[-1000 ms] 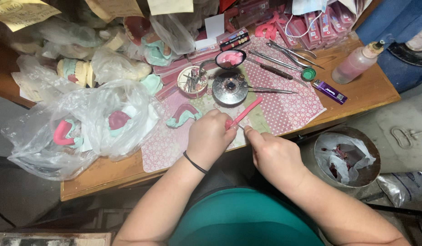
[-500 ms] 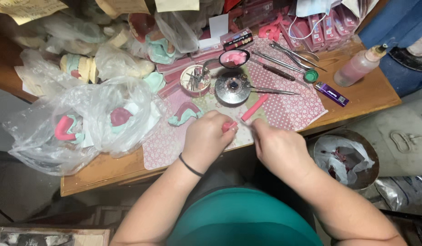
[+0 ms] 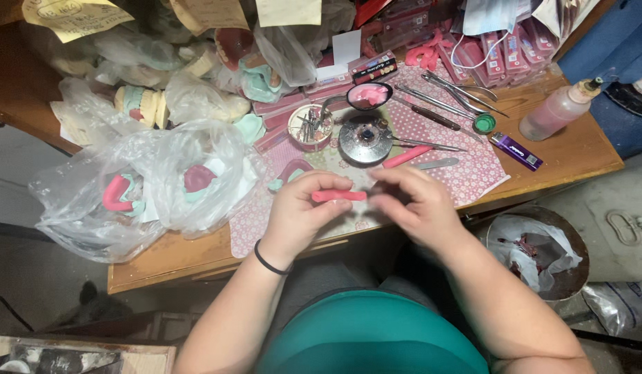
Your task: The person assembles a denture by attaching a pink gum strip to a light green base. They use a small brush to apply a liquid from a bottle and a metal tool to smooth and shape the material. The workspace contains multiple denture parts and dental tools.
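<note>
Two hands, left hand point(image 3: 304, 211) and right hand point(image 3: 411, 201), pinch a pink wax stick point(image 3: 339, 196) by its ends, fingers closed, above the workbench's point(image 3: 196, 253) front edge; it looks light, soft, bendable.

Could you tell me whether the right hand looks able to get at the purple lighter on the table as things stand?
Probably yes. The right hand is busy at the pink wax stick, but the purple lighter lies in the open on its side of the table, nothing between them.
</note>
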